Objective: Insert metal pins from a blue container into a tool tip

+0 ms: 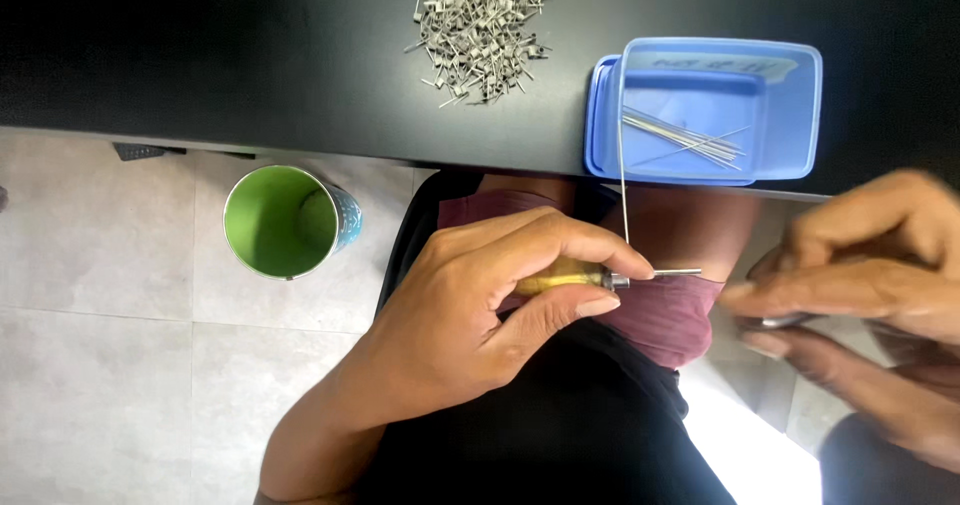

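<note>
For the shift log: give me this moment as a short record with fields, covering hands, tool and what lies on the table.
Left hand: the left hand grips a yellow-handled tool, thumb and forefinger near its metal tip.
Tool tip: a short metal rod points right; a thin wire rises from it.
Right hand: the right hand is blurred, fingers curled near the rod; what it holds cannot be told.
Table: black table with a pile of small wire coils and a blue plastic box holding straight wires.
Floor: green-lined cup on grey tiles.

pretty bright daylight, blown-out glare patch on the floor (745, 445) below-right of the grip, right hand (860, 265) motion-blurred, rest sharp
</note>
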